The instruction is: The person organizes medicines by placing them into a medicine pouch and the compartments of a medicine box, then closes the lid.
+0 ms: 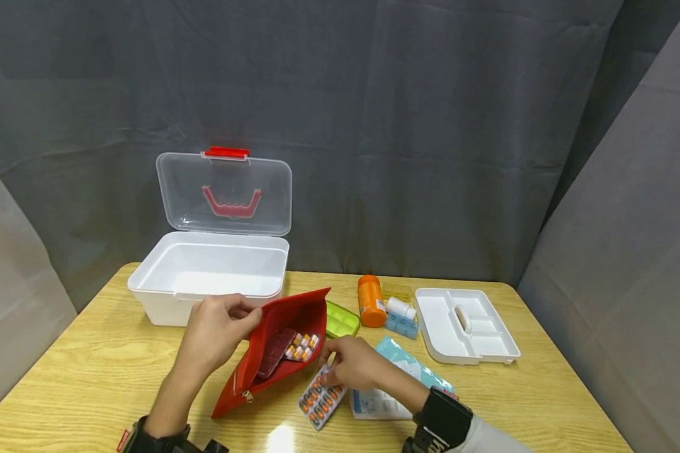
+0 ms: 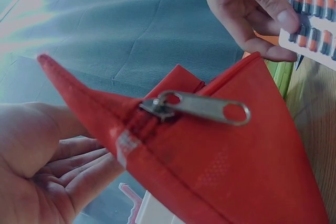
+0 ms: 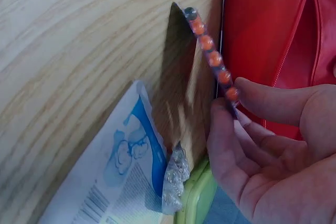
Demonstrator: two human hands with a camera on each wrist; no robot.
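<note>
My left hand [image 1: 218,327] grips the edge of a red zipper pouch [image 1: 286,374], whose mouth gapes toward me. Inside it lie a dark red blister pack [image 1: 276,352] and a blister pack of white and yellow capsules [image 1: 302,346]. Just right of the pouch, my right hand [image 1: 348,363] pinches a blister pack of orange and black capsules [image 1: 320,401] between thumb and fingers. That pack is tilted above the table in the right wrist view. The metal zipper pull [image 2: 210,109] hangs on the pouch's near end.
A white box [image 1: 204,270] with its clear lid raised stands behind the pouch. To the right are a green case [image 1: 341,319], an orange bottle [image 1: 371,301], a small white bottle [image 1: 400,308], a blue pill organizer [image 1: 402,324], a blue-white packet [image 1: 413,371] and a white divided tray [image 1: 442,340].
</note>
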